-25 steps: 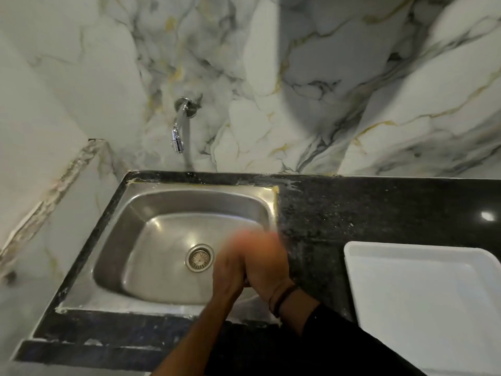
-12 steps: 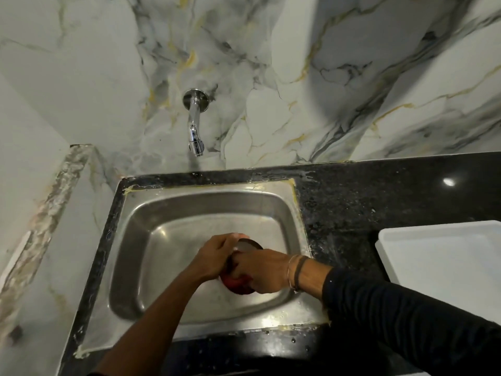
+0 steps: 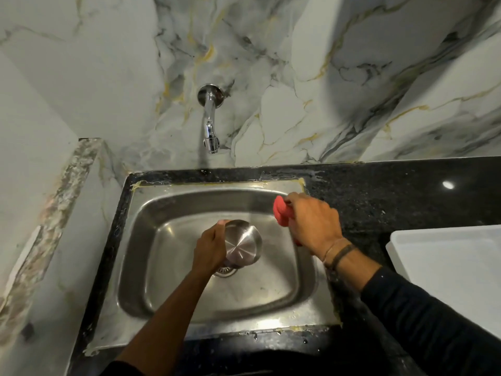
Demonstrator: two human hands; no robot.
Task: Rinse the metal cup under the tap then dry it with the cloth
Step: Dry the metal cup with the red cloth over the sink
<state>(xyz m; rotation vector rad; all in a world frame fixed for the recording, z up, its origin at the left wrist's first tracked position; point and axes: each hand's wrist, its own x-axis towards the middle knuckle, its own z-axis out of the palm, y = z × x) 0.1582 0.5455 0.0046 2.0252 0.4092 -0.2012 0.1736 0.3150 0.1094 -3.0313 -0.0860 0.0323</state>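
Note:
My left hand point(image 3: 209, 248) grips the metal cup point(image 3: 243, 245) over the middle of the steel sink point(image 3: 173, 299), with the cup's shiny base turned up toward me. A red cloth point(image 3: 283, 215) is bunched in my right hand point(image 3: 314, 223), which hovers over the sink's right rim, apart from the cup. The chrome tap point(image 3: 210, 123) juts from the marble wall above the sink's back edge. No water is seen running from it.
A black speckled counter point(image 3: 393, 196) surrounds the sink. A white tray point(image 3: 447, 270) lies on it at the right. A marble ledge point(image 3: 51, 221) runs along the left. The drain point(image 3: 225, 270) sits just under the cup.
The hands were together around the cup and cloth. Now they have parted: my right hand drew the red cloth away to the right, and my left hand keeps the cup, base up.

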